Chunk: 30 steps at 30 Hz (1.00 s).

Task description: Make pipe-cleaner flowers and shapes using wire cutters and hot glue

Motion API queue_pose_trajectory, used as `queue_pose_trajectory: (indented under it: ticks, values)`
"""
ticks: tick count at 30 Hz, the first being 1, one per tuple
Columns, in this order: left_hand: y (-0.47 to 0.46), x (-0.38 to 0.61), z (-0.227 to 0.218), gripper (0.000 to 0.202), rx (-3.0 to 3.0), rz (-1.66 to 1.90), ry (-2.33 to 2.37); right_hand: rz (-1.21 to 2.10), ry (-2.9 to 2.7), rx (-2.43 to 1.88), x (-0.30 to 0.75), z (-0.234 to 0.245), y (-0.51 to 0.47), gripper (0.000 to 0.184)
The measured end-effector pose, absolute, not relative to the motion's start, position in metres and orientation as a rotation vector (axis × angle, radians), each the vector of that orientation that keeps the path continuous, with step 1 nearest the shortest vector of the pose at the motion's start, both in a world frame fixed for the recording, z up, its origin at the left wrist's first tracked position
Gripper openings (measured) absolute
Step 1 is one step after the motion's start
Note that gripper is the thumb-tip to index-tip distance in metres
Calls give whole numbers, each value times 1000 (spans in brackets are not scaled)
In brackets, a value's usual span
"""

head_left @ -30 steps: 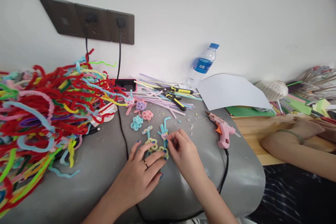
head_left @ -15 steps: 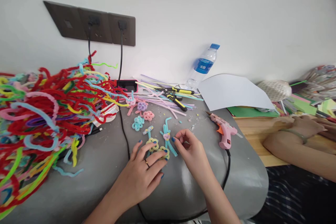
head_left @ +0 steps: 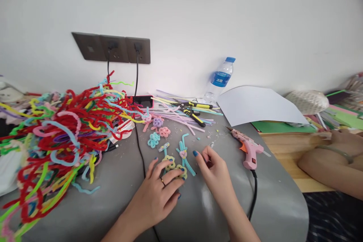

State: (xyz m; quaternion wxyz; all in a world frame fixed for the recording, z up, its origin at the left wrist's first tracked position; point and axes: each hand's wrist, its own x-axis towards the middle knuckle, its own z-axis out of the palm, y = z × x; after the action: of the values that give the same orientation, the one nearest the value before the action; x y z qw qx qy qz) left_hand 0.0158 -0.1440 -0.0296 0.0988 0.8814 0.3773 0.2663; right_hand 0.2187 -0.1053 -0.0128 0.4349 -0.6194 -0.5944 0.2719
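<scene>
My left hand [head_left: 157, 196] lies flat on the grey surface [head_left: 198, 211], fingers spread, with the fingertips pressing on yellow pipe-cleaner flowers [head_left: 173, 165]. A blue pipe-cleaner piece with a small pink heart [head_left: 183, 154] lies just beside those fingers. My right hand [head_left: 214, 172] rests to the right of it, fingers loosely curled, thumb and forefinger close together near small scraps; it holds nothing that I can make out. More finished flowers, blue [head_left: 153, 140], pink [head_left: 164, 132] and purple [head_left: 157, 122], lie farther back.
A big tangle of coloured pipe cleaners [head_left: 59, 136] fills the left. Yellow-black pliers [head_left: 194, 115] lie on loose straight stems. A pink glue gun [head_left: 248, 149] with a black cord, a water bottle [head_left: 219, 79] and white paper [head_left: 258, 106] are at the right. Another person's arm [head_left: 331, 162] rests on a wooden table.
My right hand has let go of the blue heart piece and drawn back to the right. My left hand stays on the yellow flowers. The view has tilted up slightly.
</scene>
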Motion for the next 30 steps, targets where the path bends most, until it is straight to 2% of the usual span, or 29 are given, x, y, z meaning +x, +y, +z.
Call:
queue_pose_trajectory:
  ticks: [4, 11, 20, 30]
  values:
    - [-143, 16, -26, 28, 2622, 786, 1118, 689, -1393, -1534, 229, -10, -110, 46]
    - [-140, 11, -11, 25, 2535, 935, 1026, 930, -1418, -1542, 233, -19, -111, 59]
    - [-138, 3, -7, 24, 2426, 1036, 994, 1000, -1459, -1511, 233, -27, -110, 59]
    - [-111, -73, 31, 20, 2173, 1052, 1879, 1062, -1492, -1500, 232, -22, -110, 58]
